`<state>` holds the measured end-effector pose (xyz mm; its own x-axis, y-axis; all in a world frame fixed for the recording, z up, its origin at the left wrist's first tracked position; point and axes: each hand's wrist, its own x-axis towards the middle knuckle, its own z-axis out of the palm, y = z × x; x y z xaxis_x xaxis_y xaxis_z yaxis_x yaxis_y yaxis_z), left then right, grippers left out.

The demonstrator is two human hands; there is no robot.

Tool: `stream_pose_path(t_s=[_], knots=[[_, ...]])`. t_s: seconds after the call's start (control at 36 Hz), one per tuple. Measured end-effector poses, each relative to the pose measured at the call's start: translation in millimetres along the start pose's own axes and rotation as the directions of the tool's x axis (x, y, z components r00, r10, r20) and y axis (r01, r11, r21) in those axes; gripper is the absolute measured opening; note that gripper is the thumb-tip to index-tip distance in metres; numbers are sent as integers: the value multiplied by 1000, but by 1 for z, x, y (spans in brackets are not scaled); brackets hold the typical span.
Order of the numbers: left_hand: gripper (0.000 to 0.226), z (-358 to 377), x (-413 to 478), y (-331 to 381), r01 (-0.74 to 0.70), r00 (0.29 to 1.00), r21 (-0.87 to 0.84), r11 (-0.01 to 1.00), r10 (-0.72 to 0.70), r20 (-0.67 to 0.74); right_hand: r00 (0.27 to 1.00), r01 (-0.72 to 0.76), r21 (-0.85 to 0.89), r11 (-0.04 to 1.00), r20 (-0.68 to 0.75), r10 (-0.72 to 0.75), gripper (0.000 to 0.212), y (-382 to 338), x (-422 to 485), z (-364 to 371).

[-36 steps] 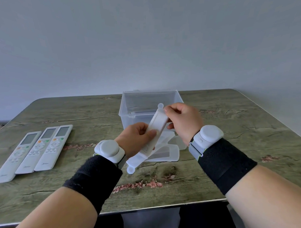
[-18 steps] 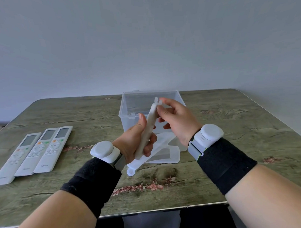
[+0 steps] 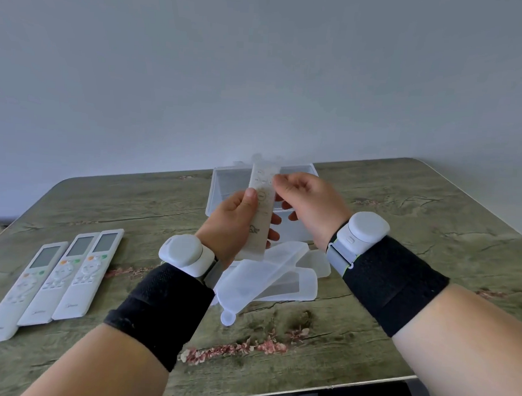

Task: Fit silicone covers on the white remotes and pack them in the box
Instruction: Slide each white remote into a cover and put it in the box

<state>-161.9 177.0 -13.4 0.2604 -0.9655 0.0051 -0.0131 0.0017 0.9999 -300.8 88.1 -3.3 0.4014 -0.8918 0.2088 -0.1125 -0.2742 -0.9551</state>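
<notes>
I hold a white remote in a translucent silicone cover (image 3: 261, 209) upright above the table, its button face toward me. My left hand (image 3: 233, 223) grips its lower half with the thumb on the front. My right hand (image 3: 304, 203) pinches its upper right edge. Behind it stands the clear plastic box (image 3: 306, 172), its inside mostly hidden by my hands. Several empty silicone covers (image 3: 268, 279) lie in a loose pile on the table under my hands. Three bare white remotes (image 3: 64, 275) lie side by side at the left.
The green wood-grain table (image 3: 430, 221) has its front edge close to me and a rounded far right corner. A plain grey wall rises behind it. Both wrists wear black bands with white sensor pucks.
The covered remote has turned from edge-on to facing me and risen a little. My left thumb has come onto its front, and my right hand has shifted along its upper edge.
</notes>
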Motion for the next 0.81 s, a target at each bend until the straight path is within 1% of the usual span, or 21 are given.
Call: stream_pose_path(t_s=[0.08,0.14,0.19,0.22,0.28,0.33,0.39,0.44,0.5,0.56,0.61,0.64,0.69,0.72,0.75,0.81], knots=[[42,-2,14,9,-10,1000,33,999,11,-10,998,-12,-72,997,59,16,27,0,13,1],[45,-3,20,15,-16,1000,45,999,16,-2,996,-16,-77,997,82,22,27,-2,21,1],[47,-6,27,20,-15,1000,38,999,14,18,997,-20,-70,997,79,25,33,-5,30,0],[47,-9,33,22,-11,1000,30,999,10,22,996,-18,-55,998,81,22,34,-7,36,0],[43,-13,43,25,-10,1000,34,999,9,6,997,-14,-3,1000,75,14,30,-10,47,-1],[34,-22,58,25,-8,999,54,998,11,-53,998,-28,87,996,58,23,22,-12,63,0],[23,-30,69,26,-9,993,57,998,16,-116,1000,-2,141,990,24,-2,15,-11,75,0],[22,-37,80,24,-15,983,63,998,27,-180,998,54,58,997,-30,-52,10,-9,86,-3],[22,-48,92,20,-39,967,127,991,70,-245,992,113,-62,992,-54,-117,10,-5,102,-3],[22,-56,98,14,-61,950,250,966,133,-284,993,117,-156,981,1,-119,11,-2,109,-3],[21,-62,101,9,-54,938,341,939,164,-305,993,70,-274,959,113,-40,15,2,115,-3],[21,-66,104,5,-35,933,368,929,162,-321,983,64,-369,927,186,7,20,6,118,0],[21,-70,108,1,-5,922,414,910,165,-351,943,112,-591,799,318,103,27,9,120,2],[21,-73,111,-2,14,914,432,902,164,-371,915,153,-665,731,375,150,29,12,123,5],[21,-75,113,-5,27,905,442,897,166,-393,891,182,-706,684,413,190,30,15,125,9],[22,-78,116,-9,39,892,461,886,177,-416,857,181,-731,658,446,260,31,20,125,14]])
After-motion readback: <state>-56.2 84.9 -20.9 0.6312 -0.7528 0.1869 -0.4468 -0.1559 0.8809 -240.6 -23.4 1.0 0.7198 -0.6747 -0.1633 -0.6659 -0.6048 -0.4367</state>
